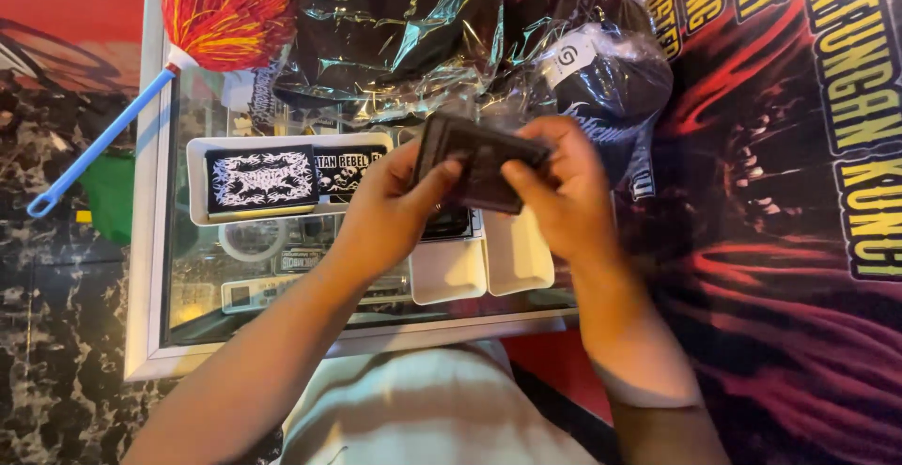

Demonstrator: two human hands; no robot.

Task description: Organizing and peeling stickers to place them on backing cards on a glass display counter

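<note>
Both of my hands hold a flat black wallet-like thing (481,159) above a glass counter (197,277). My left hand (390,209) grips its left side with the thumb on top. My right hand (560,189) pinches its right edge, fingers curled over it. Under my hands stand small white trays (449,272), partly hidden by my palms.
A red and yellow feather duster (225,9) with a blue handle lies across the counter's left corner. Black garments in clear plastic bags (395,23) pile at the back. A white tray with black patches (261,179) sits left. A red and black banner (789,193) covers the right.
</note>
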